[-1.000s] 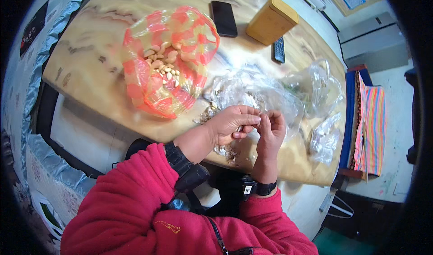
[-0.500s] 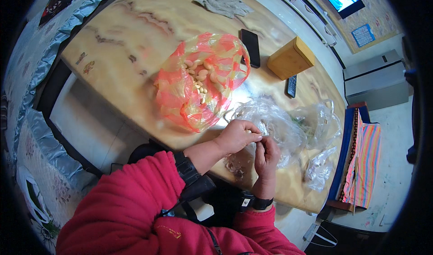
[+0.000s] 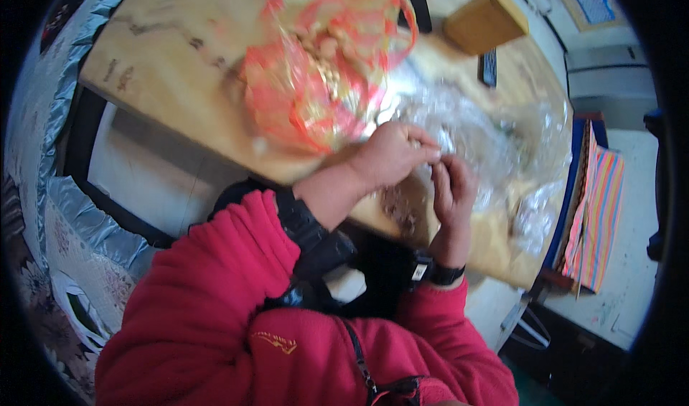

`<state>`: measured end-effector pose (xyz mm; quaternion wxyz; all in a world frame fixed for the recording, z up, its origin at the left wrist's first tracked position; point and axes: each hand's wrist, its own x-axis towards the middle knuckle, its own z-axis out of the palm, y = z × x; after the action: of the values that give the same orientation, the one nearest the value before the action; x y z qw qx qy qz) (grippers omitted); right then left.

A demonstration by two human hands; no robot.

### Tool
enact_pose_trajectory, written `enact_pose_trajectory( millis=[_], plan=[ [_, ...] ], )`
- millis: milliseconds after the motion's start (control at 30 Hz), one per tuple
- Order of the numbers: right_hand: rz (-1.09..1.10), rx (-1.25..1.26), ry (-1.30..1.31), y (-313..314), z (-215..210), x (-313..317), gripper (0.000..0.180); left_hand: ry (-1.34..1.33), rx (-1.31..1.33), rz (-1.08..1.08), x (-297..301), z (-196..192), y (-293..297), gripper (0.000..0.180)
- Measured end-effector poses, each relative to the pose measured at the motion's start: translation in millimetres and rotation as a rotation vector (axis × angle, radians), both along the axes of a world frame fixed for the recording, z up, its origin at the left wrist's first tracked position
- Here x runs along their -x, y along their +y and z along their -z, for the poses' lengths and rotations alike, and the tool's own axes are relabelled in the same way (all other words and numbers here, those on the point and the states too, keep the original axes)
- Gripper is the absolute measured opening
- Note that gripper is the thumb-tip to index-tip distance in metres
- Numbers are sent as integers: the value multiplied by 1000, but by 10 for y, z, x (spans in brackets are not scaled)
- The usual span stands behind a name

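My left hand [image 3: 396, 153] is closed in a pinch, with a small pale piece partly showing at its fingertips. The tips of my right hand [image 3: 453, 185], also pinched, meet those of the left. What the right fingers hold is too small and blurred to make out. Below the hands, thin brownish-purple peelings [image 3: 399, 206] lie by the table's near edge. Left of them stands an open red-and-yellow plastic bag [image 3: 276, 97] with several pale oval pieces [image 3: 329, 76] inside. Just beyond my hands is a crumpled clear plastic bag [image 3: 459, 115], its contents unclear.
A smaller clear bag [image 3: 535, 219] lies to the right on the marble-patterned table [image 3: 165, 69]. At the back stand a wooden box [image 3: 484, 22], a remote control [image 3: 489, 69] and a black phone [image 3: 415, 4]. A striped cloth [image 3: 597, 205] hangs beyond the right edge.
The view has tipped downward, so the table and bags sit higher in the picture. My hands stay together, fingertips meeting, over nearly the same spot of the table.
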<state>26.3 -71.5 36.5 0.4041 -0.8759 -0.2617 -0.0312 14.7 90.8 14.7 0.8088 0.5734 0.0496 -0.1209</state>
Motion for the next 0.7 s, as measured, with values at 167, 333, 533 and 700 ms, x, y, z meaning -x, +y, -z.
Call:
enact_pose_trajectory(
  millis=[167, 333, 533, 700],
  plan=[
    [57, -165, 176, -71, 59, -27, 13, 94, 220, -12, -5, 2, -75, 22],
    [81, -500, 538, -140, 48, -32, 23, 206, 566, -86, -40, -14, -88, 28],
    [168, -637, 610, -238, 61, -46, 22, 168, 612, -76, -93, 22, -128, 24],
    [286, -270, 262, -308, 121, -117, 14, 169, 621, -32, -101, 13, -171, 23]
  ],
)
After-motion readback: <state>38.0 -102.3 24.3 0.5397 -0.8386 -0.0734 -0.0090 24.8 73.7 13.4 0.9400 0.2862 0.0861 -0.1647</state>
